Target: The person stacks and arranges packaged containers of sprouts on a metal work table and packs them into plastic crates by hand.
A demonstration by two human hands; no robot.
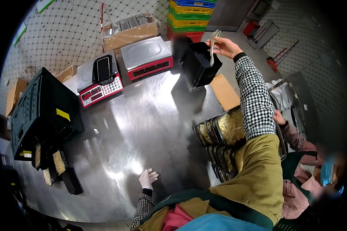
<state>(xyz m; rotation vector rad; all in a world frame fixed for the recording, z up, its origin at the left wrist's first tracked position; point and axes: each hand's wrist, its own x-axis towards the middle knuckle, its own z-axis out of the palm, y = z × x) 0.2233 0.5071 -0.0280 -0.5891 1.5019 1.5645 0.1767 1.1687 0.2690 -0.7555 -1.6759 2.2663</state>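
My right hand [226, 47] reaches far out at the upper right, fingers closed on a thin, pale looped strip [213, 48], perhaps a limp glove; its kind is unclear. The strip hangs over a tall black bin [196, 75] at the table's far edge. My left hand [147, 179], in a white glove, is low over the steel table [123, 142] near its front edge. Its fingers are slightly apart and hold nothing. Right of it stand stacks of black trays with golden contents under clear film [229, 129].
Two red scales stand at the back; the left scale [100, 88] carries black trays [103, 69], the right scale [146, 57] none. A dark green crate [46, 111] and filled black trays [59, 161] sit at left. A masked co-worker [297, 188] is at right.
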